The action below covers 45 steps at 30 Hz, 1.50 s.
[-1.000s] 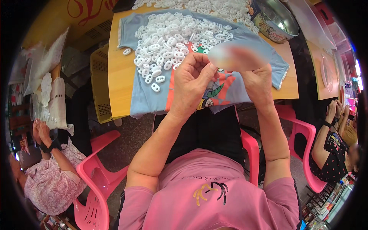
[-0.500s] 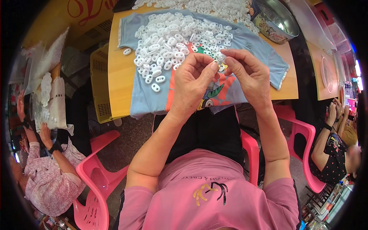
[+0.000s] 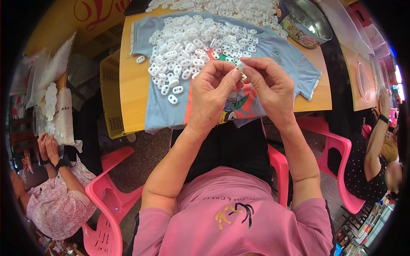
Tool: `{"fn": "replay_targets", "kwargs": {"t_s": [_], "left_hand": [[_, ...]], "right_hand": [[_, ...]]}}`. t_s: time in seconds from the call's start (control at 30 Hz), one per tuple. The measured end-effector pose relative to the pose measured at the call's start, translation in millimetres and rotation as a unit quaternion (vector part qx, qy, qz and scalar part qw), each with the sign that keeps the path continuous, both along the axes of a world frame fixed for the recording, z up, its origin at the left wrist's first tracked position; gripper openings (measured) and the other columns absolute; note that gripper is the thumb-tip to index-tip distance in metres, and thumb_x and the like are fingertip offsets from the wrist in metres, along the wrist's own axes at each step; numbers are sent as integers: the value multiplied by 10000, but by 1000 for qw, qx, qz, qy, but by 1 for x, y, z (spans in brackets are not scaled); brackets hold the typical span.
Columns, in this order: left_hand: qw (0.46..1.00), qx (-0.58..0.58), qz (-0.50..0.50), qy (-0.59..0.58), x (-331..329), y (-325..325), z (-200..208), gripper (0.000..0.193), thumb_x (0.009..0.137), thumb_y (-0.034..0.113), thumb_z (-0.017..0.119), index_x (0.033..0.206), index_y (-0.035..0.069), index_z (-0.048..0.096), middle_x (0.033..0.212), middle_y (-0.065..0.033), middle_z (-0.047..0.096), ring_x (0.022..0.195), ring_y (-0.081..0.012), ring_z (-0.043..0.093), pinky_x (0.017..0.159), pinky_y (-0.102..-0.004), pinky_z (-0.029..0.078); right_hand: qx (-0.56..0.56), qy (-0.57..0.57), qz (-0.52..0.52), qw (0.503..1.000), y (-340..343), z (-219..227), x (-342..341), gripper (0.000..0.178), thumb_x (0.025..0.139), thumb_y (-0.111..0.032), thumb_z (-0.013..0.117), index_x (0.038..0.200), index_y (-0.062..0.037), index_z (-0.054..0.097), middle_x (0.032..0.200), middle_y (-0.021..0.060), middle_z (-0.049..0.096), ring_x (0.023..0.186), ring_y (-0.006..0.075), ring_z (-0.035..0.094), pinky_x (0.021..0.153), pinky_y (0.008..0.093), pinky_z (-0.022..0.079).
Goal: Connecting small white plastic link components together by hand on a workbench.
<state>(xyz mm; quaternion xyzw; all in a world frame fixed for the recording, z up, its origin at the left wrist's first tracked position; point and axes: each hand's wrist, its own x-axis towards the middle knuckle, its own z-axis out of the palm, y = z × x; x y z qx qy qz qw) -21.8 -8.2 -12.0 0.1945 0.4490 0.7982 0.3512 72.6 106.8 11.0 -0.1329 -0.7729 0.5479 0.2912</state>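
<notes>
Over the light blue T-shirt, my left hand and my right hand meet fingertip to fingertip. Both are closed in pinches around a small white plastic piece; the fingers cover most of it. Just beyond my hands lies a heap of white oval plastic pieces with two holes. To its right, smaller squarish two-holed pieces are scattered on the shirt. One oval piece lies apart, left of my left hand.
The shirt covers a wooden table. Another white heap and a round tin stand at the back. A yellow crate is on the left. Pink chairs and co-workers flank me on both sides.
My hands have shifted slightly left and drawn closer around the small piece. At left, a co-worker's hands have come together; at right, another co-worker's arm has moved up.
</notes>
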Motion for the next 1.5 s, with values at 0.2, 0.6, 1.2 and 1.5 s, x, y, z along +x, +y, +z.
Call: {"fn": "replay_targets", "kwargs": {"t_s": [0.2,0.6,1.2,1.5], "left_hand": [[1000,3,0,-15,-2,-2,-5,139,910,89,654,983,-9,587,844,-67,655,735,-107,615,684,-236,509],[1000,5,-24,7,-3,-6,13,231,900,109,678,1076,-13,590,946,-63,653,840,-112,625,765,-239,509],[977,121,-64,165,2,-42,20,411,957,394,561,1094,11,620,1148,-132,596,1231,-285,480,1029,-418,375],[981,136,-50,132,-8,-59,17,370,899,381,651,1001,25,664,1058,-123,628,1170,-285,528,987,-412,429]], "right_hand": [[-28,-9,-17,999,-7,-2,-1,193,920,-6,611,1107,8,656,968,17,603,791,64,580,680,188,475],[-251,14,-22,968,-7,9,6,231,924,-59,625,1146,8,625,919,10,630,827,87,596,728,221,495],[-514,102,139,840,-66,26,2,731,911,-24,622,1496,-87,189,1140,88,579,1061,153,573,895,301,485],[-496,130,145,846,-87,26,-10,731,914,-41,630,1486,-28,175,1099,84,593,1095,155,555,967,304,431]]}}
